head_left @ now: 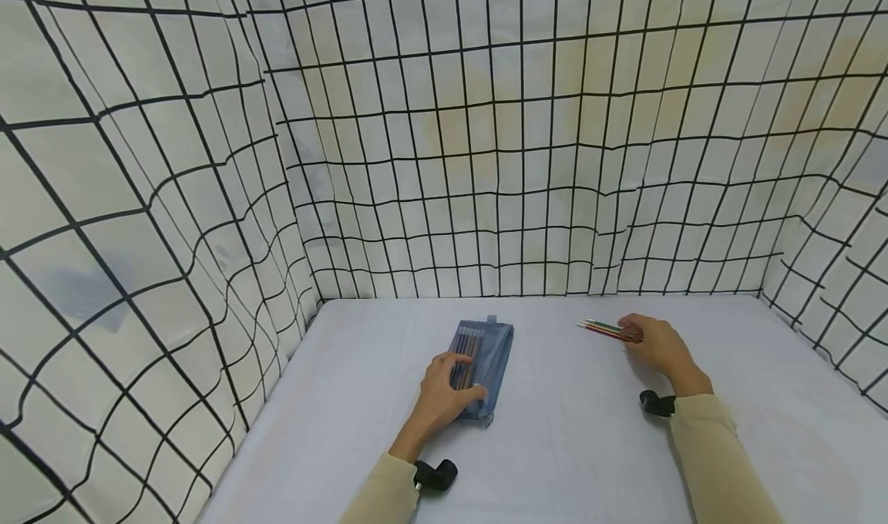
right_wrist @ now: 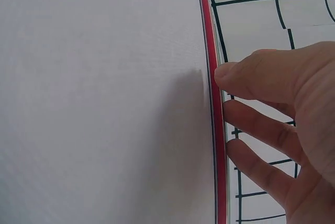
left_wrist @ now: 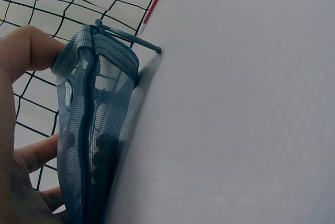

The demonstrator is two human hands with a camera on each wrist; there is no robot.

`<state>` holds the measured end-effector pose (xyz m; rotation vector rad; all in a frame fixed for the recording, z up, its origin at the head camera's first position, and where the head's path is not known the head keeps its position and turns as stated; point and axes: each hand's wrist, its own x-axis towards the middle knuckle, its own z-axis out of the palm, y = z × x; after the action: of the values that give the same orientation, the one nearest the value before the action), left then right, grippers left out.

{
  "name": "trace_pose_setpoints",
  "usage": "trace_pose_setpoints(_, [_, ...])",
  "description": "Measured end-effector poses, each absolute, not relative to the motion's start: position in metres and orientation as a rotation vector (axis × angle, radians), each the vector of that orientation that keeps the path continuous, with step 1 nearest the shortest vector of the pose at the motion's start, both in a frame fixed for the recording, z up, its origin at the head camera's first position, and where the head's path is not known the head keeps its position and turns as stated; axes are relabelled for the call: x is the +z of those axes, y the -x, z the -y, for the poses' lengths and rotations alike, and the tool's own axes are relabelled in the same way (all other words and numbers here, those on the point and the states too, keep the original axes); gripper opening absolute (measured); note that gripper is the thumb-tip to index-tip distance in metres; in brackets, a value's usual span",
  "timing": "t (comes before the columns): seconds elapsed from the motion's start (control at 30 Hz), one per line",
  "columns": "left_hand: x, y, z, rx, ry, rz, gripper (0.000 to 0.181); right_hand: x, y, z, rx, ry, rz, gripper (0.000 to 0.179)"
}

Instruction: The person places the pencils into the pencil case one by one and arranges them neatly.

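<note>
A blue mesh zip pouch (head_left: 496,354) lies flat, with several slim pencil-like sticks (head_left: 469,341) showing through its left half. Spread over the pouch's top is my left hand (head_left: 444,389), thumb toward the right side and fingers toward the left. In the left wrist view, the zip (left_wrist: 86,140) runs along the near edge and the fingers touch the upper face. Farther right, my right hand (head_left: 659,345) pinches a small bunch of coloured pencils (head_left: 600,327) near their right end. A red pencil (right_wrist: 209,35) shows under the thumb and fingertips in the right wrist view.
Both hands work over a white table (head_left: 555,447). A black grid net (head_left: 444,154) over pale sheeting encloses the back and sides. Black wrist cameras (head_left: 437,475) sit at both sleeve cuffs. A pull tab (left_wrist: 131,36) sticks out from the pouch's end.
</note>
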<state>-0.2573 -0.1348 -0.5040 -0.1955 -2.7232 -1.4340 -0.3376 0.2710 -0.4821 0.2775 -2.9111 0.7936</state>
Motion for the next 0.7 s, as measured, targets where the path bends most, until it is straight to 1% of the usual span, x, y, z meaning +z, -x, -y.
trace_pose_setpoints(0.27, [-0.5037,0.2571,0.1343,-1.445,0.202,2.719,0.059,-0.4816,0.3361,-0.27,0.805,-0.256,2.929,0.032])
trace_pose_setpoints(0.7, [-0.5035,0.2568,0.1346,-1.444,0.2,2.72,0.059,-0.4827,0.3373,-0.2702,0.797,-0.239,2.961,0.038])
